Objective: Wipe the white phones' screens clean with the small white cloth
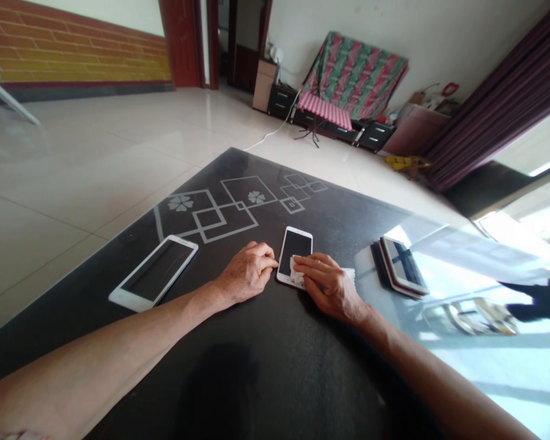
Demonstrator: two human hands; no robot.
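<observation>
A white smartphone with a dark screen lies face up on the black table. My right hand presses a folded white tissue onto the lower part of its screen; more of the white material sticks out beyond the far side of the hand. On the other side, my left hand rests on the table with its fingers curled in, a fingertip against the phone's left edge. Left of that hand lies a second, larger-looking white phone, its dark screen up.
The glossy black table carries a pale pattern of squares and flowers. Stacked phones, the top one white-framed, lie to the right. Farther right are a blurred metallic item and a dark object. A pink-striped stool stands beyond.
</observation>
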